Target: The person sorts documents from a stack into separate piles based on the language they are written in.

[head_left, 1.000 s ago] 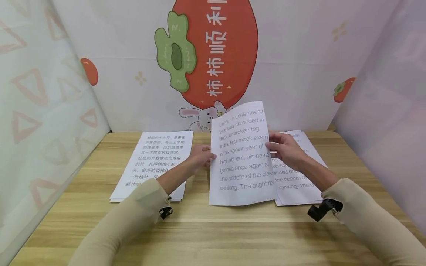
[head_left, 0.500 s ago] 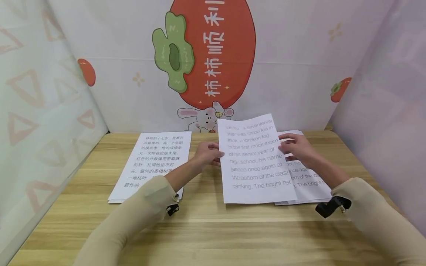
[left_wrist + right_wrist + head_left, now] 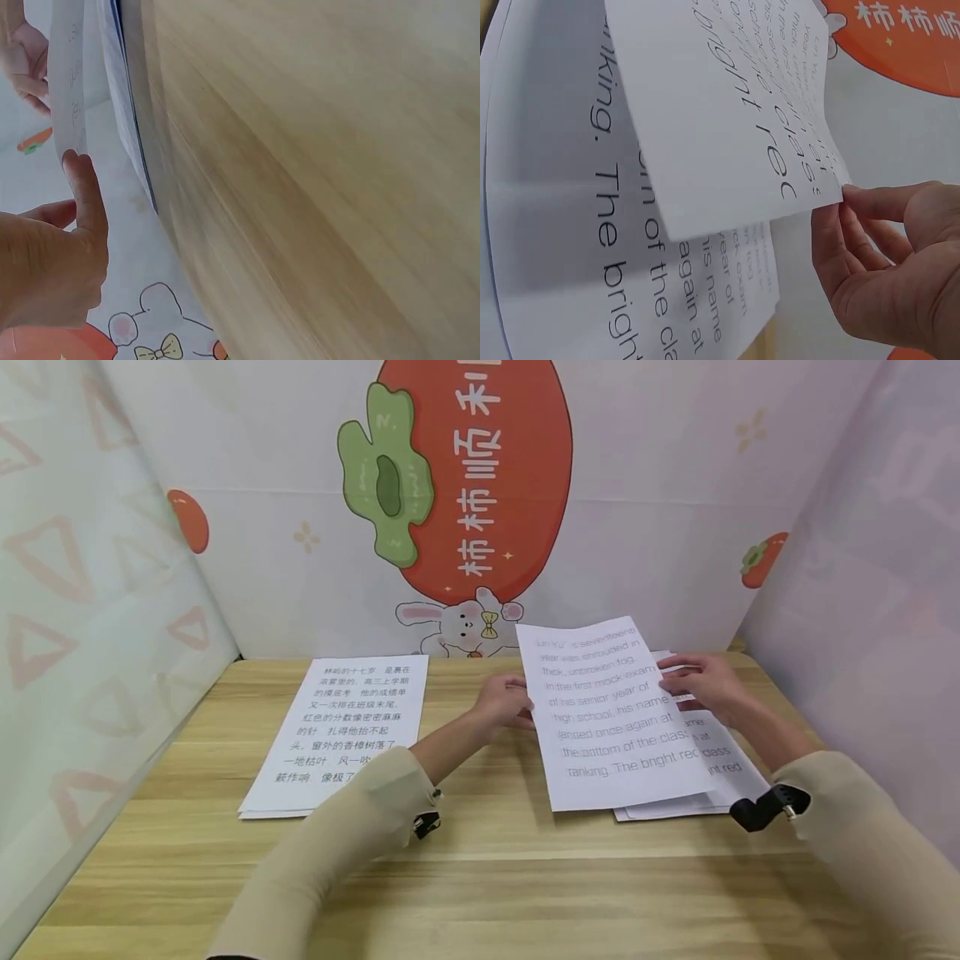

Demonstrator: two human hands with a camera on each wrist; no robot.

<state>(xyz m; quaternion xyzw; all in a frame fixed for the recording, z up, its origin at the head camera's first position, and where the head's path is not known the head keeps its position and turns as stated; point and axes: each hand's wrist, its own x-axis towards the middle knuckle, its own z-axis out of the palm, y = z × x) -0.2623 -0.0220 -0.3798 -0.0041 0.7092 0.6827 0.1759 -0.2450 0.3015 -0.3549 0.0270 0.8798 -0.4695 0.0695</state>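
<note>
A printed paper sheet (image 3: 600, 727) with English text is held up at a tilt, partly above the right-hand paper stack (image 3: 738, 789). My left hand (image 3: 504, 702) pinches its left edge; in the left wrist view the sheet (image 3: 67, 90) appears nearly edge-on at the fingertips. On the opposite edge, my right hand (image 3: 708, 689) grips the sheet between thumb and fingers, as the right wrist view shows at the sheet's margin (image 3: 727, 150). A gap separates the raised sheet from the stack (image 3: 562, 225) beneath, which bears the same text. Part of that stack is hidden.
A second paper stack (image 3: 352, 710) with Chinese text lies on the left of the wooden table (image 3: 487, 893). Behind stands a white backdrop (image 3: 637, 527) with a large printed persimmon and a rabbit. Pale side walls (image 3: 885, 635) flank the table.
Both hands have moved to the right with the sheet, which now covers more of the right-hand stack and tilts lower. The left-hand stack has stayed in place.
</note>
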